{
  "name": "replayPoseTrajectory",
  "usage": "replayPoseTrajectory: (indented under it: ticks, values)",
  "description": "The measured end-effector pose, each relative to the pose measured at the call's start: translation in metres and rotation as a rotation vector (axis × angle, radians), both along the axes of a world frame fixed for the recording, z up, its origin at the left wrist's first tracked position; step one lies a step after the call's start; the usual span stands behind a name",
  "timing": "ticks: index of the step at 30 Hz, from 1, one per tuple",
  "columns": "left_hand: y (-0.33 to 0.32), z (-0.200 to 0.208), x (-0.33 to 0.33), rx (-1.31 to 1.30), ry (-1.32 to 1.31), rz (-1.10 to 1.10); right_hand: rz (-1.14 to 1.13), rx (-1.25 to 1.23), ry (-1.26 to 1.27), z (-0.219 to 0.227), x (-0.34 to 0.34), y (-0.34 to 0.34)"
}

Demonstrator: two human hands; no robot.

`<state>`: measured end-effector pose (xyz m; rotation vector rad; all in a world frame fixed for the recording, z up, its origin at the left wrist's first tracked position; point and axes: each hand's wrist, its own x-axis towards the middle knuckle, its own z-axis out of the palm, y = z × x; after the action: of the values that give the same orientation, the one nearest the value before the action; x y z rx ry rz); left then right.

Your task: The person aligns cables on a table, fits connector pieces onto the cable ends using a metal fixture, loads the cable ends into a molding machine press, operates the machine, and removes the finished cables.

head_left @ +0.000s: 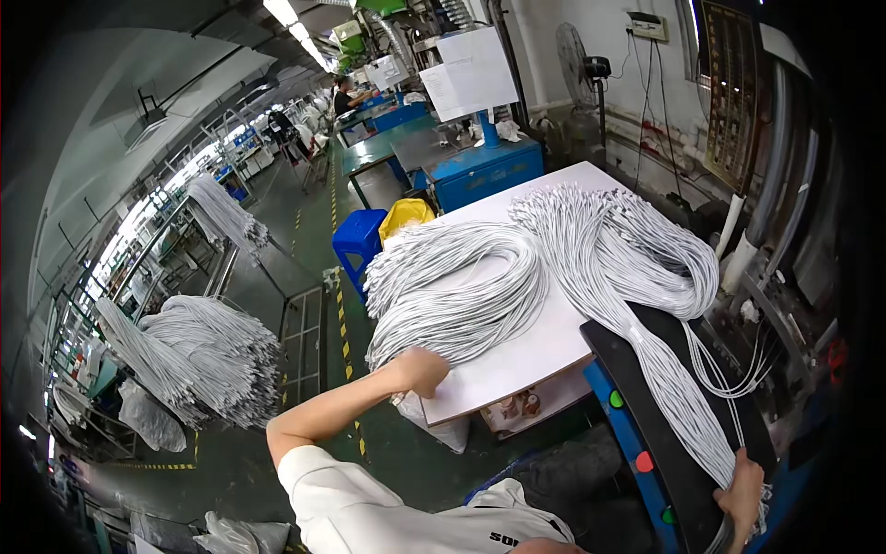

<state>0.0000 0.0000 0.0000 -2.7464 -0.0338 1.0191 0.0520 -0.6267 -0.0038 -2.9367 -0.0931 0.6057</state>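
Note:
A thick looped bundle of white cables (461,305) lies on the white tabletop (494,380). My left hand (423,372) is closed at the near left end of that bundle. Its fingers are turned away, so what they hold, if anything, is hidden. To the right, a second bundle of white cables (637,268) stretches from the table over a black-topped blue machine (616,371) toward me. My right hand (741,494) closes around thin white cables (736,420) at the near end of this bundle. Some strands bow out loosely to its right.
Green and red buttons (643,462) line the machine's front. A blue stool (359,242) and a yellow bag (406,216) stand left of the table. Racks at left carry more hanging cables (208,355). Pipes (738,258) run along the right wall. Another person (346,97) sits far back.

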Motion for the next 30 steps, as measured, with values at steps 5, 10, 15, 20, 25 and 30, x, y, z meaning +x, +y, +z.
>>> replayPoseTrajectory:
  ticks: [5,10,15,20,25,30]
  values:
    - [-0.104,-0.006,0.100,-0.765,-0.510,-0.461,0.032,-0.106,-0.178,-0.003,0.003,-0.018]
    - [-0.204,-0.032,0.197,-1.121,-1.036,-0.898,0.108,-0.171,-0.650,-0.027,-0.028,-0.031]
    - [-0.240,-0.076,0.238,-0.909,-1.009,-0.957,0.153,-0.069,-0.639,-0.031,-0.044,-0.004]
    - [-0.240,-0.071,0.240,-0.953,-0.939,-0.974,0.004,-0.158,-0.604,-0.036,-0.038,-0.001]
    - [-0.258,-0.071,0.277,-0.949,-0.968,-1.044,-0.040,-0.105,-0.653,-0.048,-0.039,0.000]
    - [-0.281,-0.046,0.245,-1.052,-0.916,-1.066,-0.018,0.311,-0.820,-0.017,-0.028,-0.008]
